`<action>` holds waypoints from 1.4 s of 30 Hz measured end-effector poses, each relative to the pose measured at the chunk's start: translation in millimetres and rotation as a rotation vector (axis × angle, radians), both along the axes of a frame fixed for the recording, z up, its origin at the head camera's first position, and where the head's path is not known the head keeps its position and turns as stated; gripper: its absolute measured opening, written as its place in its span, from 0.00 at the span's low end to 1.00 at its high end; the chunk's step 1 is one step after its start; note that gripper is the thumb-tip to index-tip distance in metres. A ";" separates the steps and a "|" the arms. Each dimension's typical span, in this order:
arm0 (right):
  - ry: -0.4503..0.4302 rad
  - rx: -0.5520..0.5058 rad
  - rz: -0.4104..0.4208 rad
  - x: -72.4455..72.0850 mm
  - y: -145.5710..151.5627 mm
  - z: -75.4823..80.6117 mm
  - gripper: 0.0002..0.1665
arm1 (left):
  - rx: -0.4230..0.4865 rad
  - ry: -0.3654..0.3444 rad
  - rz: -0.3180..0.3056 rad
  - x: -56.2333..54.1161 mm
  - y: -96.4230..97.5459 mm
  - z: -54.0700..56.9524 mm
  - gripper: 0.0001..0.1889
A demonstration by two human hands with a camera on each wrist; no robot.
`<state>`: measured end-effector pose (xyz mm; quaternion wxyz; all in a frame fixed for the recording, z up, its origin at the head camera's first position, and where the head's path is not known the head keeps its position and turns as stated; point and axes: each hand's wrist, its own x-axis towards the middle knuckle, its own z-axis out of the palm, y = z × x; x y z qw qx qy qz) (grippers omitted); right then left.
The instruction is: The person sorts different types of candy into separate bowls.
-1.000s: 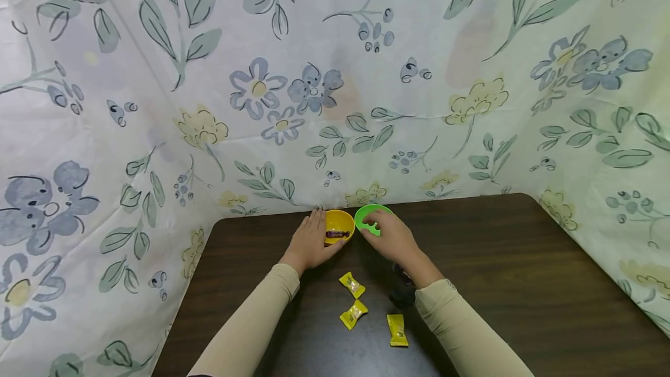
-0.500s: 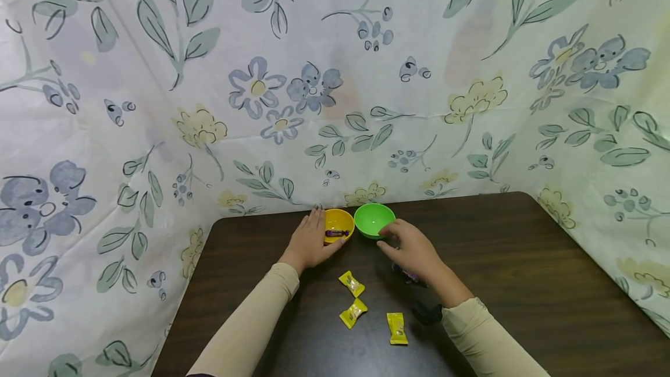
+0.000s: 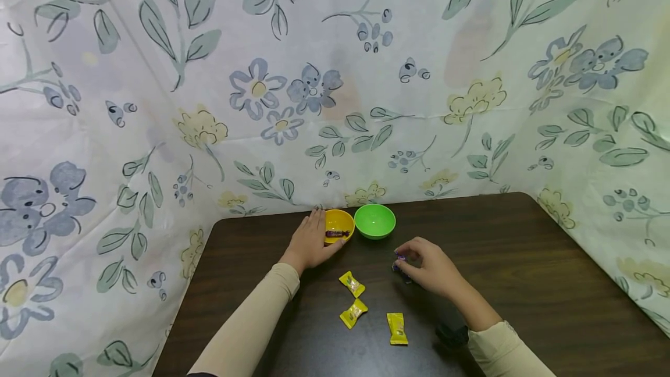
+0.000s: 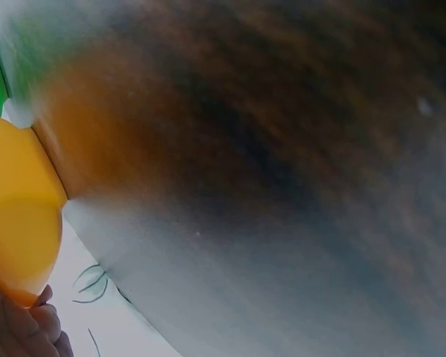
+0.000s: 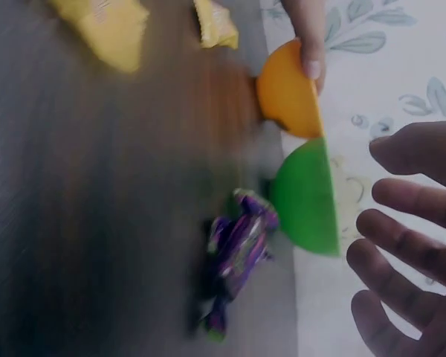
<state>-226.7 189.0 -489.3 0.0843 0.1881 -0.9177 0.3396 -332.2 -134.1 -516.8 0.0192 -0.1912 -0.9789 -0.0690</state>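
My left hand rests against the yellow bowl, its straight fingers along the left side and its thumb at the near rim. A dark purple wrapped candy lies in that bowl. The green bowl stands right beside it. My right hand is over purple wrapped candies on the table, thumb and forefinger apart around them and partly covering them. In the right wrist view the fingers are spread, with the shiny purple candies lying apart from them.
Several yellow wrapped candies lie on the dark wooden table between the forearms. Flowered cloth hangs behind the table and along both sides, close behind the bowls. A black wrist camera sits under the right wrist.
The right hand has come out of the green bowl and moved right and nearer, down to the purple candies. My left hand has stayed at the yellow bowl.
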 end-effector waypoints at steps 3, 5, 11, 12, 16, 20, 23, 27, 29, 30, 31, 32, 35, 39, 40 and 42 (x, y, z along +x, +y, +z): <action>-0.011 0.034 -0.024 2.4 6.3 -5.5 0.10 | 0.006 0.006 -0.003 0.5 0.0 0.1 0.56; -0.007 0.060 -0.044 4.5 9.8 -7.5 0.11 | 0.007 0.008 -0.003 0.4 -0.1 0.1 0.56; 0.011 0.133 -0.080 11.8 17.8 -9.2 0.12 | 0.005 0.007 -0.002 -1.0 -0.1 -0.7 0.57; 0.007 0.140 -0.084 12.5 18.9 -9.6 0.13 | 0.005 0.008 -0.003 -1.3 -0.1 -0.8 0.57; -0.046 0.158 -0.085 14.0 23.2 -14.3 0.14 | 0.008 0.016 -0.004 -2.1 -0.5 -2.3 0.56; -0.123 0.173 -0.071 13.9 27.9 -21.6 0.16 | 0.011 0.020 -0.006 -1.8 -0.6 -3.0 0.56; -0.155 0.186 -0.072 13.9 30.3 -26.5 0.18 | 0.016 0.018 -0.012 -0.9 -0.2 -2.3 0.56; -0.156 0.190 -0.072 14.0 31.3 -30.5 0.18 | 0.017 0.025 -0.013 0.3 0.1 -1.1 0.56; -0.150 0.190 -0.068 13.6 30.9 -31.4 0.18 | 0.015 0.027 -0.011 0.3 -0.3 -0.9 0.56; -0.149 0.192 -0.069 13.5 30.7 -31.7 0.18 | 0.014 0.026 -0.010 0.2 -0.5 -0.9 0.56; -0.147 0.194 -0.070 13.5 30.4 -31.9 0.18 | 0.011 0.024 -0.010 0.1 -0.7 -1.0 0.56; -0.145 0.194 -0.073 13.5 29.9 -31.8 0.17 | 0.009 0.020 -0.009 0.0 -0.7 -1.1 0.56; -0.137 0.197 -0.075 13.1 28.7 -32.5 0.17 | 0.010 0.011 -0.008 -0.2 -0.9 -1.2 0.56; -0.137 0.190 -0.081 12.1 25.9 -33.8 0.17 | 0.013 0.011 -0.004 0.4 -0.3 -0.6 0.56; -0.138 0.189 -0.083 11.7 25.1 -34.3 0.17 | 0.017 0.010 -0.005 0.4 0.0 -0.3 0.55; -0.143 0.186 -0.088 10.8 23.6 -35.3 0.16 | 0.017 0.014 -0.005 0.2 0.4 -0.2 0.56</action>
